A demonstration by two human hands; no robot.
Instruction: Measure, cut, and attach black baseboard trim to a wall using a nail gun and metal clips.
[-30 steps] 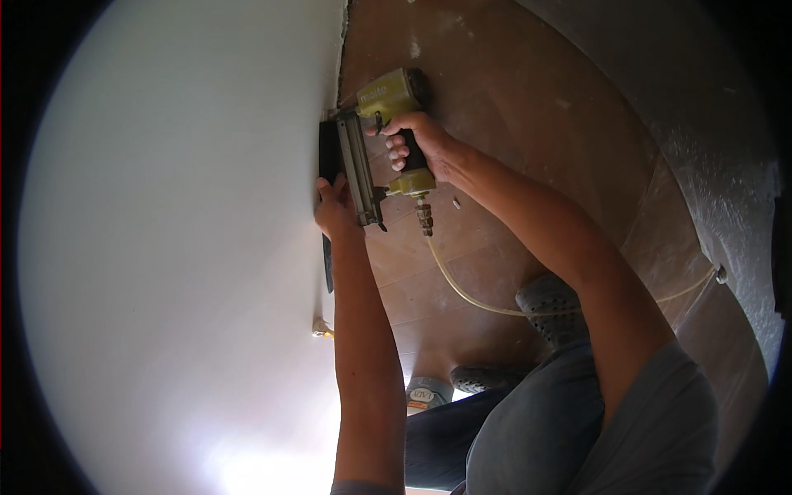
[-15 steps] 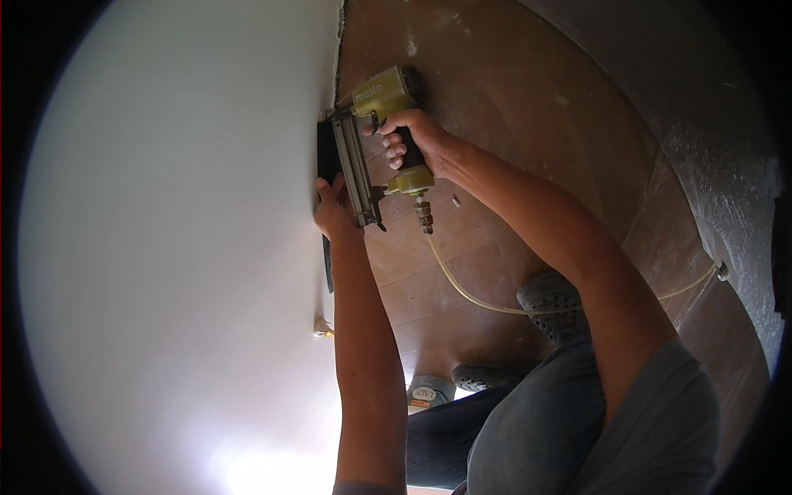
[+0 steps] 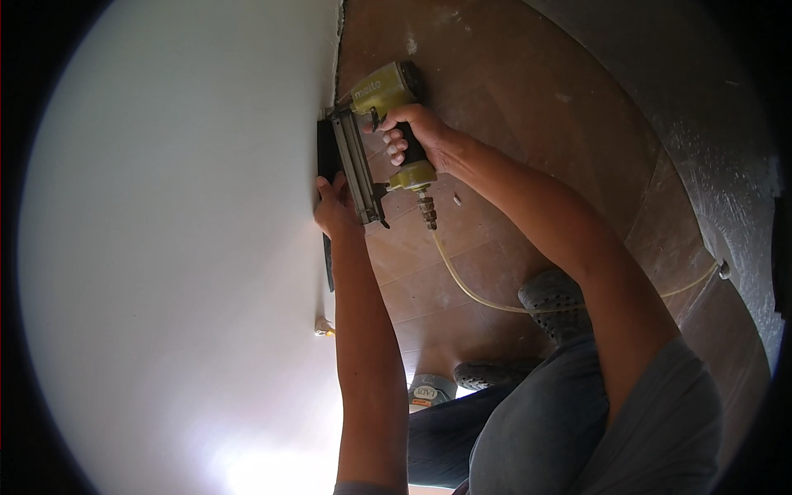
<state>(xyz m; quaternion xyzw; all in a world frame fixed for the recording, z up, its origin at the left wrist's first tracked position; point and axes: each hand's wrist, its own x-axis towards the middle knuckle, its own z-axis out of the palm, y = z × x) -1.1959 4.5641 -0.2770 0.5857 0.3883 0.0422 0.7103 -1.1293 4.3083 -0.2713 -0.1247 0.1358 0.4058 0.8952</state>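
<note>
A yellow-green and black air nail gun (image 3: 379, 89) stands at the foot of the white wall, its nose close to the wall side and its long metal magazine slanting down beside my left hand. My right hand (image 3: 419, 136) is closed round its black grip, with the index finger at the trigger. My left hand (image 3: 337, 210) grips a narrow dark skirting strip (image 3: 327, 148) that runs along the bottom of the wall; its palm side is partly hidden. From the gun's brass coupling (image 3: 427, 210) a thin yellowish air hose (image 3: 462, 285) curves away to the right, passing behind my right arm.
The white wall (image 3: 181, 206) fills the left side. Brown floor tiles (image 3: 495, 214) bear dust and a small scrap (image 3: 457, 199). Beside my grey perforated shoes (image 3: 553, 301) stands a labelled round container (image 3: 431, 390). A small yellow-white object (image 3: 324, 327) sits at the wall's foot.
My right hand has raised the nail gun very slightly, and the hose coupling has shifted a little to the right. My left hand keeps its place on the skirting strip.
</note>
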